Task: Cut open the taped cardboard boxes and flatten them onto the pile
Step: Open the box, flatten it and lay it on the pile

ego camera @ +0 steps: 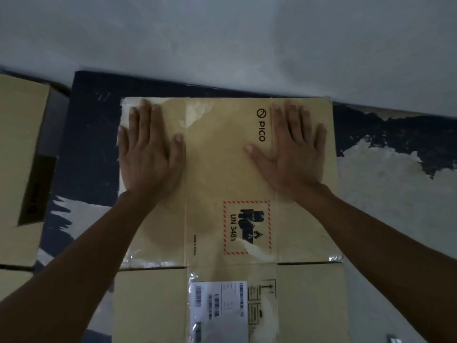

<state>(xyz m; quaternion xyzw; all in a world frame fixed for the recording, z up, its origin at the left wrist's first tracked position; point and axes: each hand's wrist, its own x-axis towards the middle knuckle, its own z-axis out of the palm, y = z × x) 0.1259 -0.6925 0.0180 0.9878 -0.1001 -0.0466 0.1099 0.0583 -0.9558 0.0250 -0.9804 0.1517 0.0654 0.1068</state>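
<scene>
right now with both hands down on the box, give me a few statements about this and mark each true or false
1. Both the left hand and the right hand press flat on the flattened box. True.
2. The right hand grips a knife. False: it is open and holds nothing.
3. A white shipping label sits on the near panel. True.
4. The hazard sticker lies under the left hand. False: it lies uncovered, nearer the right wrist.
5. Another cardboard box lies at the left. True.

One flattened cardboard box point(227, 184) lies centre, with two hands on it: left hand point(148, 154), right hand point(294, 154). One more box point(22, 154) sits at the left edge. One white shipping label point(218, 310), one red-bordered hazard mark point(247, 227), one PICO logo point(261, 125).
</scene>
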